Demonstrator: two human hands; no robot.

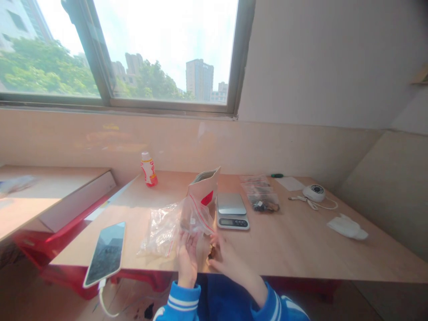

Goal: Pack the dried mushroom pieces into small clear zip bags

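At the table's [301,240] near edge, my left hand [187,261] has its fingers closed on a clear zip bag [192,218]. My right hand [225,258] cups small dark pieces [211,253] (too small to identify). A scale [232,210] sits just beyond.

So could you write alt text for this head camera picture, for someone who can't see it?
Two hands, left hand and right hand, hold a clear zip bag at a wooden table's near edge. Behind it stand a paper pouch and a scale; a phone lies to the left.
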